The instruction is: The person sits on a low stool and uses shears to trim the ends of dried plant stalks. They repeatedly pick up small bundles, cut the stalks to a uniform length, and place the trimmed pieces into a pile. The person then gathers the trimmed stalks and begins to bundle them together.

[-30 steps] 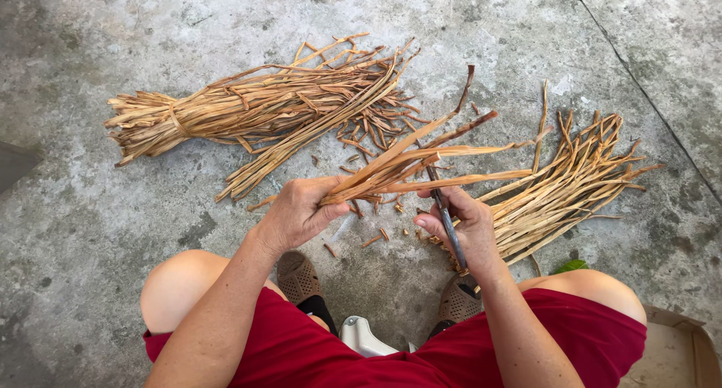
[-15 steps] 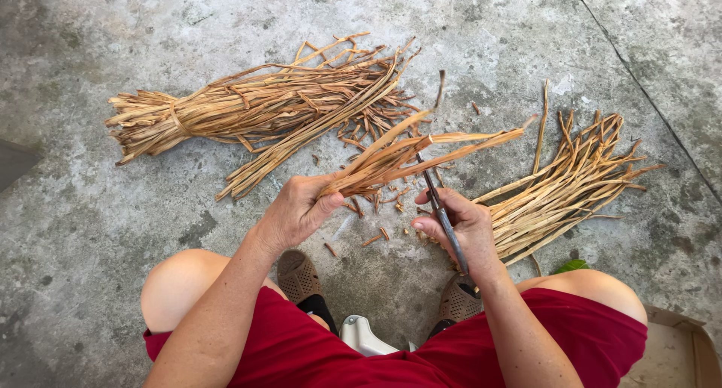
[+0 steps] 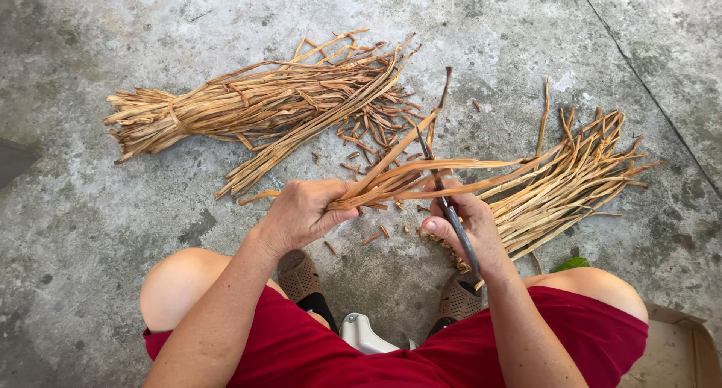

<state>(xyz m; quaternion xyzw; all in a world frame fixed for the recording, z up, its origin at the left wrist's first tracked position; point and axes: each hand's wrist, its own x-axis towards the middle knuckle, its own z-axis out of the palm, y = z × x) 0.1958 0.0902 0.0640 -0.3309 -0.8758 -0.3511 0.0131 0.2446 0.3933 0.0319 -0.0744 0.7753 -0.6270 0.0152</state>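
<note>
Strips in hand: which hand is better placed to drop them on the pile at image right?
Left, probably. The left hand grips the strips, whose free ends already reach over the right pile. The right hand holds the knife, so it is occupied.

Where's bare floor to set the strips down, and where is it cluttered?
Bare concrete floor lies left of the left hand, below the tied bundle. More bare floor lies top right, beyond the loose pile. It is crowded between bundle and pile: cut scraps litter the floor ahead of the right hand, which holds a knife.
</note>
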